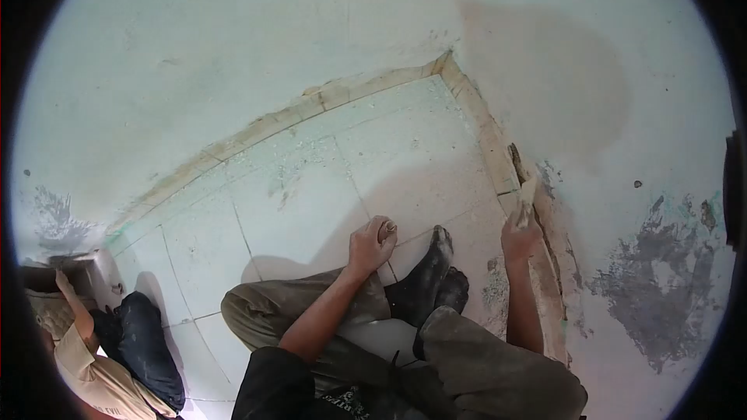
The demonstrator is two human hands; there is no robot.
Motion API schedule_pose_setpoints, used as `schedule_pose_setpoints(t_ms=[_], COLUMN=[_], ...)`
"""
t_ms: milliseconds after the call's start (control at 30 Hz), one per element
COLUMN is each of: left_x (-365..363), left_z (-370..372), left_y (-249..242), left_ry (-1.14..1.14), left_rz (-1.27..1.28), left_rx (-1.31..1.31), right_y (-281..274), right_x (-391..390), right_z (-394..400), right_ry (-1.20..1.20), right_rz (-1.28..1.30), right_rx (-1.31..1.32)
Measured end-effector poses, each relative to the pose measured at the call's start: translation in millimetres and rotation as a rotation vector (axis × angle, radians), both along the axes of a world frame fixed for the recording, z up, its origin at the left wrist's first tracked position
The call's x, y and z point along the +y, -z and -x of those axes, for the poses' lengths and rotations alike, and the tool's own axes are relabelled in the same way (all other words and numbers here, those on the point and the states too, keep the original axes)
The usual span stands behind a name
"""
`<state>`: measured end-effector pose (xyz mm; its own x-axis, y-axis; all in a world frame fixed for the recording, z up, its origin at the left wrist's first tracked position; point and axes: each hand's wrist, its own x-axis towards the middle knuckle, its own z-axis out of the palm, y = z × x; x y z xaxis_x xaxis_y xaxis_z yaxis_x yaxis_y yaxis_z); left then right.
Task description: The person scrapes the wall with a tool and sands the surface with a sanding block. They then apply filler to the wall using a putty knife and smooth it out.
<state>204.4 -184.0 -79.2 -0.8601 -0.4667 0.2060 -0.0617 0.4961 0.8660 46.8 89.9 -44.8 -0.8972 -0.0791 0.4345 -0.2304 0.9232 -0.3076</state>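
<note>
My left hand (372, 246) is a closed fist above the floor, in front of my crossed legs. A small round end shows at its thumb side, but I cannot make out what it holds. My right hand (521, 235) reaches to the foot of the right wall. Its fingers are closed on a pale flat piece (529, 190), which points up along the wall. Beside it, a beige skirting strip (489, 140) runs along the base of the wall, with a dark broken gap behind it.
White dusty floor tiles (303, 179) lie ahead, with pale crumbs scattered on them. Another skirting strip (296, 113) follows the far wall. Grey bare patches (661, 288) mark the right wall. A co-worker (109, 365) in a tan shirt sits at lower left, reaching to a wall recess (89, 276).
</note>
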Motion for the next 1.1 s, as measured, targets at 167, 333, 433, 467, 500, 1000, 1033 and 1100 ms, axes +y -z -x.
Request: schedule_pose_setpoints(t_ms=[167, 333, 433, 467, 500, 1000, 1033, 1100], left_x=[-3, -3, -5, -5, -5, -2, -2, -3], left_z=[3, 3, 6, 5, 5, 5, 5, 4], left_y=[-4, 0, 1, 2, 3, 6, 2, -10], left_ry=[-0.066, -0.064, -0.102, -0.111, -0.119, -0.093, -0.096, -0.068], left_rz=[-0.042, -0.053, -0.085, -0.101, -0.114, -0.077, -0.076, -0.121], left_rx=[-0.056, -0.003, -0.046, -0.036, -0.023, -0.020, -0.020, -0.161], right_y=[-29, -53, -62, -60, -59, -41, -31, 8], right_x=[-12, -23, -28, -29, -29, -11, -7, 7], right_z=[-5, 13, -9, -18, -22, -23, -22, -18], right_ry=[-0.123, 0.116, 0.046, 0.012, -0.020, -0.013, -0.016, 0.077], right_rz=[0.127, -0.270, -0.164, -0.002, 0.161, 0.393, 0.393, 0.472], right_rx=[0.295, -0.292, -0.236, -0.124, -0.008, -0.174, -0.175, -0.151])
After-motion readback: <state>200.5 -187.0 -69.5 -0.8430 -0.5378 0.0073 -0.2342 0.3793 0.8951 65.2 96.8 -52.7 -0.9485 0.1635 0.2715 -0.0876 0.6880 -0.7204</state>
